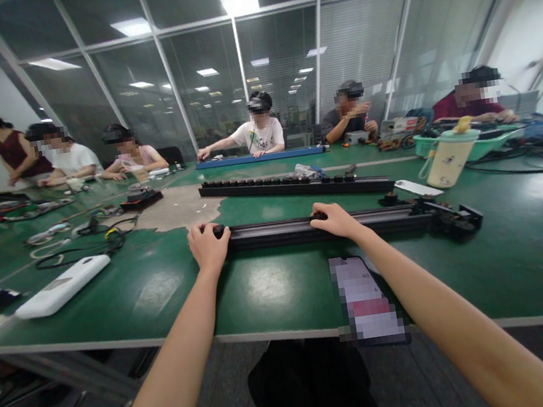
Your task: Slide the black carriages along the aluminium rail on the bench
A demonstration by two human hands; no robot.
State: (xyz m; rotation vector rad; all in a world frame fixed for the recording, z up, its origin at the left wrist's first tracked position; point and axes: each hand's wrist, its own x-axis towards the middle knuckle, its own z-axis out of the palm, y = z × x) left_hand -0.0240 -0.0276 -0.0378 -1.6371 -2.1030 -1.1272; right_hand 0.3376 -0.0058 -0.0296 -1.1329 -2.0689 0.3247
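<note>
A long black rail (pixel 275 231) with a grooved top lies across the table before me. My left hand (pixel 208 247) is closed around its left end, where a small dark piece (pixel 219 231) shows beside the thumb. Farther right along the rail, my right hand (pixel 338 219) pinches a small black block (pixel 320 215) on the top groove. The fingertips of both hands are partly hidden. At the rail's right end sits a dark bracket-like assembly (pixel 455 219). Behind it lies a second black rail (pixel 294 188) with several small black blocks along its top.
A phone (pixel 370 301) overlaps the green table's (pixel 268 288) front edge. A white power-bank-like box (pixel 63 286) and cables (pixel 86 250) lie left. A tumbler (pixel 451 154) and green basket (pixel 495 143) stand right. Several people sit opposite; one touches a blue bar (pixel 260 157).
</note>
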